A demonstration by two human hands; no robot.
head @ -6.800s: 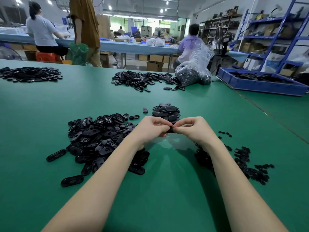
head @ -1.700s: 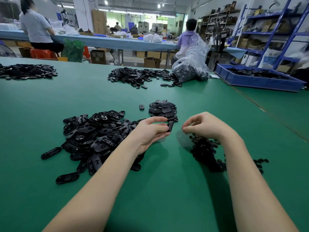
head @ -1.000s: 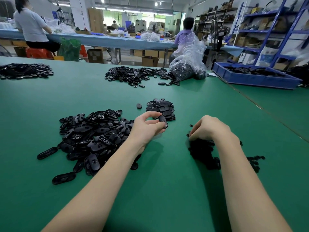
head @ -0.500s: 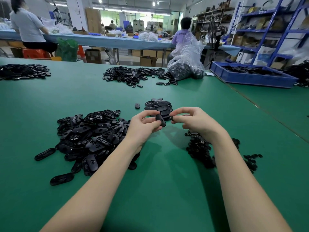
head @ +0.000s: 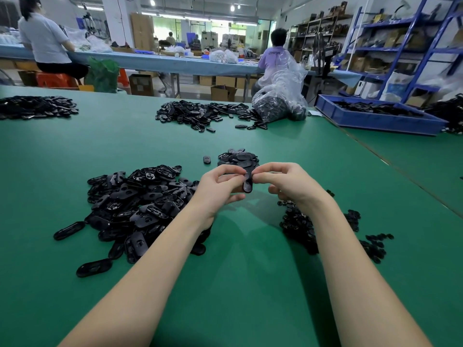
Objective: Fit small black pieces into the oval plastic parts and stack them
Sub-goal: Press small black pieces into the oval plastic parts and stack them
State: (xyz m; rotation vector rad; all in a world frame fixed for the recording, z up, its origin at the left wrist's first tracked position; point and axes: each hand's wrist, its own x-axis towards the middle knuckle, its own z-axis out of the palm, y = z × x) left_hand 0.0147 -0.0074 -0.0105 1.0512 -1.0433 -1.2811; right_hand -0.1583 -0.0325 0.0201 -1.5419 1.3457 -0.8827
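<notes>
Most of the oval parts (head: 140, 204) lie unfitted in the heap left of my fingers. My left hand (head: 218, 189) pinches one oval part (head: 247, 182) on edge; my right hand (head: 288, 181) meets it, fingertips pressing at its top, so I judge a small black piece is going in. Beyond the fingertips sits the small finished stack (head: 239, 159); right of them, the loose small pieces (head: 300, 226). Half a second ago my hands were apart; now they touch.

Green table (head: 250, 284) — piles of oval parts (head: 140, 204), small pieces (head: 298, 226), blue tray (head: 375, 120).
</notes>
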